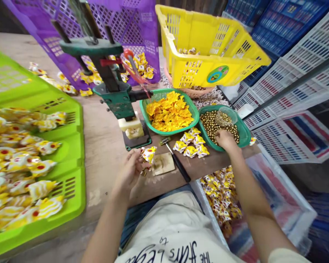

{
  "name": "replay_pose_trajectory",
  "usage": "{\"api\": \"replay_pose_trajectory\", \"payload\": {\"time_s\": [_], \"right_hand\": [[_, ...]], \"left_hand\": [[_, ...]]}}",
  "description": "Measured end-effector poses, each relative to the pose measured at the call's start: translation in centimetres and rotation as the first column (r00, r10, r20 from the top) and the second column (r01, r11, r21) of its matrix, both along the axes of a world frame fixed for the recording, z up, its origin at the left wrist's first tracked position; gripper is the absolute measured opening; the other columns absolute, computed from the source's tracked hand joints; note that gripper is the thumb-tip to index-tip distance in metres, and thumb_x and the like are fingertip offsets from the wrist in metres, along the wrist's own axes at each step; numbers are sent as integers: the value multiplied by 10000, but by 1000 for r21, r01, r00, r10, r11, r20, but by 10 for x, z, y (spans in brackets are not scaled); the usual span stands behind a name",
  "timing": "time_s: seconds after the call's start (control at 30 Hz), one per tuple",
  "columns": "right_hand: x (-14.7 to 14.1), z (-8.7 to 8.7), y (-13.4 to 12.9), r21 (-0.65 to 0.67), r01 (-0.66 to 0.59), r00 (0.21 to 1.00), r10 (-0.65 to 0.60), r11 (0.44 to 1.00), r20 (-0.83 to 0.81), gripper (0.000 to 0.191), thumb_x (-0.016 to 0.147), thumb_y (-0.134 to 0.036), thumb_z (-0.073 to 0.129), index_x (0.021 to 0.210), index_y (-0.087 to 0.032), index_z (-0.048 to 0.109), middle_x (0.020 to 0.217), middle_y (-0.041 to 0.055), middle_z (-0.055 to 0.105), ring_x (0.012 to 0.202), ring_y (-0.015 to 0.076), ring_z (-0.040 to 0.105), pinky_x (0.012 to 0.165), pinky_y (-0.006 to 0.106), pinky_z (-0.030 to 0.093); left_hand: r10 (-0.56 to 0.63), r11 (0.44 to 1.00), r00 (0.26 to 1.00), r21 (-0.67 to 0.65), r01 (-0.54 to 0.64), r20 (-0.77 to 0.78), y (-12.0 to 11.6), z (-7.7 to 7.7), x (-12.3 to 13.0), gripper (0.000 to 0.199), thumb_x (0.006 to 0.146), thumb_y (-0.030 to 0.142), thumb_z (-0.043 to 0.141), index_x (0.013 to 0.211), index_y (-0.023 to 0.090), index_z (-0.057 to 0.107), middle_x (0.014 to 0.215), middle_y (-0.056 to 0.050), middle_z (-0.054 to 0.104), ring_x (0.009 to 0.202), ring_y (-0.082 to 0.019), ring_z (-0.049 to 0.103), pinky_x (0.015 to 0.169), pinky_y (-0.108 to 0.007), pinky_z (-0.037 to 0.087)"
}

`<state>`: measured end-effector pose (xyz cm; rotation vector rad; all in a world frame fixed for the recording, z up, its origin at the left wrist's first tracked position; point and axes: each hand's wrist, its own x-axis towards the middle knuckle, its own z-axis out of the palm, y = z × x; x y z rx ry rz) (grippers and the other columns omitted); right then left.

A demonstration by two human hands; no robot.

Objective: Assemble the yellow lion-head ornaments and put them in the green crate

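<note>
My left hand [131,166] pinches a small yellow-and-white plastic toy piece [148,154]. Something gold-coloured shows by the lower fingers of that hand. Just right of it lies a pale flat block [163,163], with a small hammer [178,160] along its right side. My right hand [225,139] reaches into a green basket [245,133] of small shiny gold balls [208,122]. Its fingers are curled down among the balls, and their tips are hidden. Between the hands, several white-and-yellow toy pieces [191,151] sit grouped on the table [98,157].
A green hand press [115,98] stands behind my left hand. Beside it is a green basket [150,128] of yellow plastic parts [170,111]. A lime crate [80,146] of toy pieces is at left; purple [128,22] and yellow crates [189,71] stand behind. Below right is a filled bin [222,201].
</note>
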<state>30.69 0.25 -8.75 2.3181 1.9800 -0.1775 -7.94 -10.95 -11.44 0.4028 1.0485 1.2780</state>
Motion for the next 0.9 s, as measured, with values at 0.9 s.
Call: {"api": "replay_pose_trajectory", "payload": {"time_s": [0.9], "right_hand": [[-40, 14, -50, 504, 97, 894, 148, 858, -424, 310, 913, -385, 512, 1014, -149, 685, 845, 109, 688, 779, 229, 638, 720, 355, 499]], "left_hand": [[-79, 997, 992, 5, 80, -100, -12, 20, 57, 535, 754, 366, 732, 1232, 223, 542, 939, 1, 623, 772, -126, 654, 719, -278, 570]]}}
